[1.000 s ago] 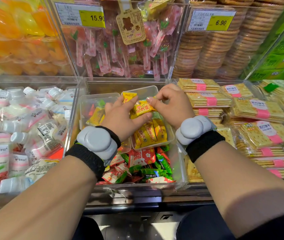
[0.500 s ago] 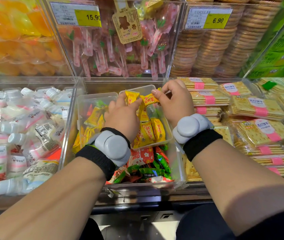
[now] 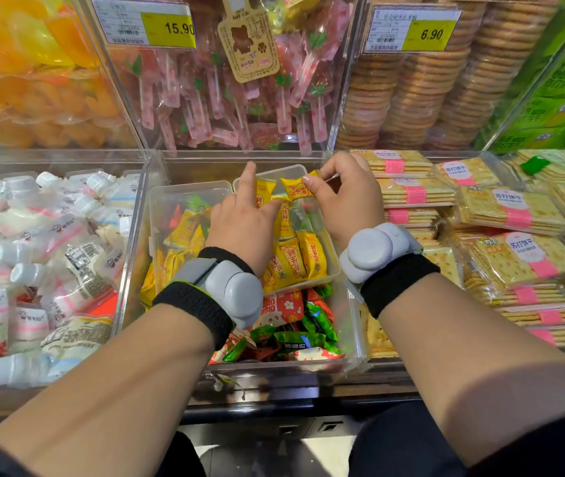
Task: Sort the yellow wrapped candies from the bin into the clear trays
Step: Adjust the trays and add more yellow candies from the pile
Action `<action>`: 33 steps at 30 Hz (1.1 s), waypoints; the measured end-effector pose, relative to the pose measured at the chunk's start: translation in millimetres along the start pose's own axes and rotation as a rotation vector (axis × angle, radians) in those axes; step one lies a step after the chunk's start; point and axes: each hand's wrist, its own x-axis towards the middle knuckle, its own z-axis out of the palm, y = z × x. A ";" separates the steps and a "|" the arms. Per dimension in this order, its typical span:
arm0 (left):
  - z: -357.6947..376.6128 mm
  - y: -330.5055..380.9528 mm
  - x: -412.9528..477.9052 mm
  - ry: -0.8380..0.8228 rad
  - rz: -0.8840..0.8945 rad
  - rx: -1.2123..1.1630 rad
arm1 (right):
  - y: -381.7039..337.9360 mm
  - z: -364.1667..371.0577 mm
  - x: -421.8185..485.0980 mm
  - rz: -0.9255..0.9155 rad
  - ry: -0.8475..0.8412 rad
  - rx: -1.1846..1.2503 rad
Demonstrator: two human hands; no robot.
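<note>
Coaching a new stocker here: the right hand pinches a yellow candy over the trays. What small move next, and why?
Probably lower the right hand and set its candy into the right tray, behind the row standing there: the far end seems to have room, and the left hand holds a second candy.

This was a shop's loose-sweets aisle. Yellow price tags (image 3: 143,25) marked 15.90 and 6.90 were fixed to clear bins (image 3: 334,108) of lollipops (image 3: 205,98), round biscuits (image 3: 411,91) and cracker packs (image 3: 515,208).

Right hand (image 3: 346,201) pinches yellow candy (image 3: 295,188); left hand (image 3: 241,222) holds second candy (image 3: 264,193).
</note>
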 end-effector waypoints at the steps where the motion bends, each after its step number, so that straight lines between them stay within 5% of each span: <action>1: -0.6 0.1 0.7 0.004 0.006 -0.009 | -0.1 0.2 -0.1 -0.010 0.007 -0.012; 33: 1.4 -7.2 -10.9 -0.237 0.116 0.049 | 3.0 5.4 -1.7 -0.126 -0.333 -0.368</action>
